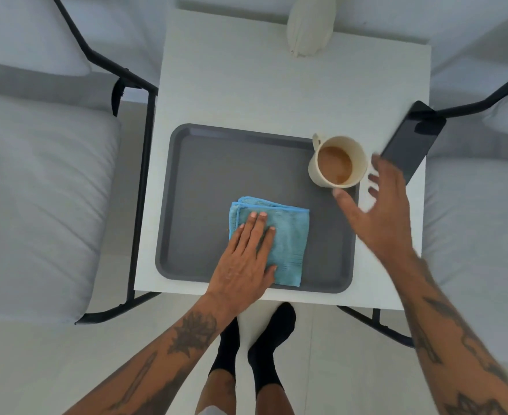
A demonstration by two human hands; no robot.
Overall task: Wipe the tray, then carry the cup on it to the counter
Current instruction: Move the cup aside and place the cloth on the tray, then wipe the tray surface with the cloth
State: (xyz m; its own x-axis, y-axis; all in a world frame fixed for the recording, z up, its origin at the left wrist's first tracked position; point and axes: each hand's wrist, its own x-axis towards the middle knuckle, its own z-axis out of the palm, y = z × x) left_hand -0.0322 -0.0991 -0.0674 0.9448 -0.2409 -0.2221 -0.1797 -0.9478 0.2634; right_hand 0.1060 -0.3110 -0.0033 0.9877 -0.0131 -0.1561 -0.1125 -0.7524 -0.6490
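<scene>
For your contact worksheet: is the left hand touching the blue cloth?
Touching. The head view shows the left hand lying flat on the blue cloth, fingers spread across it.

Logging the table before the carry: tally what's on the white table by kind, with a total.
Grey tray: 1
Blue folded cloth, on the tray under the left hand: 1
Cream cup of coffee, at the tray's far right corner: 1
Black phone, at the table's right edge: 1
White ornament, at the far edge: 1
Total: 5
</scene>
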